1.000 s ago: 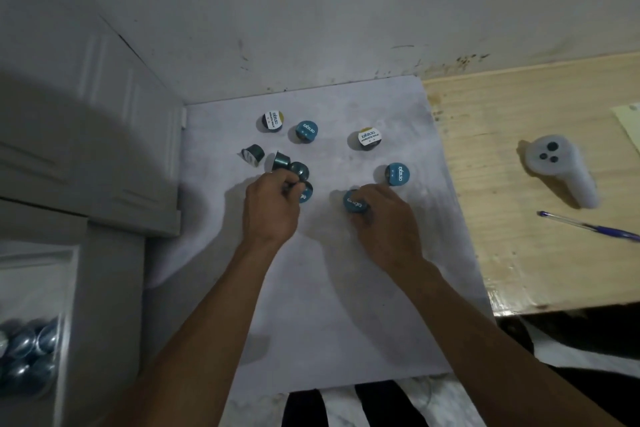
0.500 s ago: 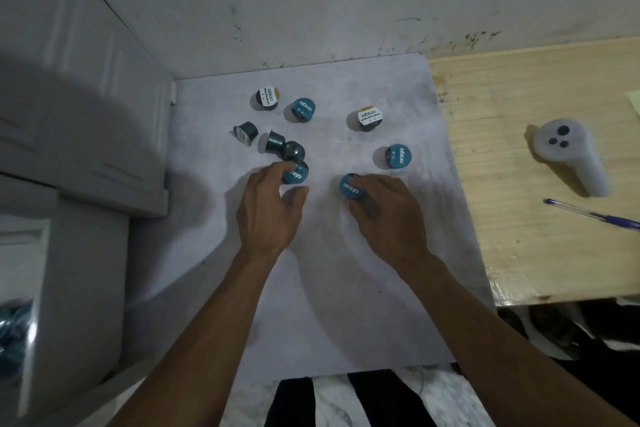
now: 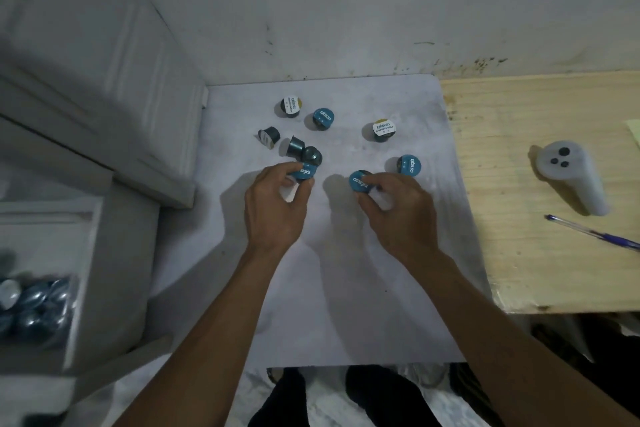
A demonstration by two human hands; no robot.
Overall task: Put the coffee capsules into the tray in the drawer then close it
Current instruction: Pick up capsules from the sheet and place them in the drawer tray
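Observation:
Several coffee capsules lie scattered on the white board point(image 3: 346, 288). My left hand point(image 3: 275, 208) pinches a blue-lidded capsule point(image 3: 304, 172) between thumb and fingers. My right hand point(image 3: 398, 211) grips another blue-lidded capsule point(image 3: 360, 181). Loose ones lie beyond: a blue-lidded capsule point(image 3: 409, 165) to the right, a white-lidded capsule point(image 3: 383, 129), another blue one point(image 3: 323, 117), a white-lidded one point(image 3: 291, 105), and dark capsules on their sides point(image 3: 297, 146). At the lower left the open drawer's tray point(image 3: 69, 322) holds several blue capsules point(image 3: 34, 308).
A white cabinet point(image 3: 86, 87) stands at the left above the drawer. To the right is a wooden table point(image 3: 519, 149) with a white controller point(image 3: 571, 173) and a blue pen point(image 3: 595, 234). A grey wall closes off the back.
Both hands have closed round their capsules and lifted them slightly off the board. The camera view shifted a little, showing more of the drawer again.

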